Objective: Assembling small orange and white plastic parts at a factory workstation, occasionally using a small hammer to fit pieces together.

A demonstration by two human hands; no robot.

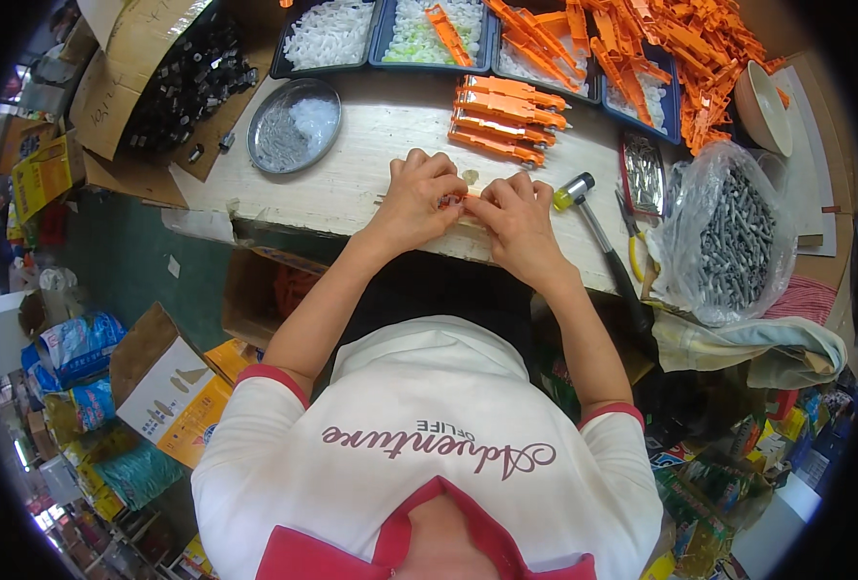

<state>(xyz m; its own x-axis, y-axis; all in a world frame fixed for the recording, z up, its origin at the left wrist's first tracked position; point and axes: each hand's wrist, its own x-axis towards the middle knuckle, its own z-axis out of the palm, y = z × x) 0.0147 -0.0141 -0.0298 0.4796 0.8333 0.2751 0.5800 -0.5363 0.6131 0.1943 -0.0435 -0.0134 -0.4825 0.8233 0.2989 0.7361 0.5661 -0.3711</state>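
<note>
Close to the table's front edge, my left hand (415,201) and my right hand (522,228) meet with fingers bent and pinched together. Between the fingertips shows a bit of an orange plastic piece (451,200); the fingers cover most of it. Just beyond my hands lies a stack of long orange plastic pieces (502,121) with metal parts. To the right of my right hand rests a hammer (595,227) with a yellow-green and black head and a dark grip.
Trays of small white parts (328,37) line the back, with orange pieces (680,58) heaped at right. A round metal dish (267,126) stands left, near a box of black parts (183,97). Rightward are pliers (635,242) and a bag of grey screw-like parts (733,237).
</note>
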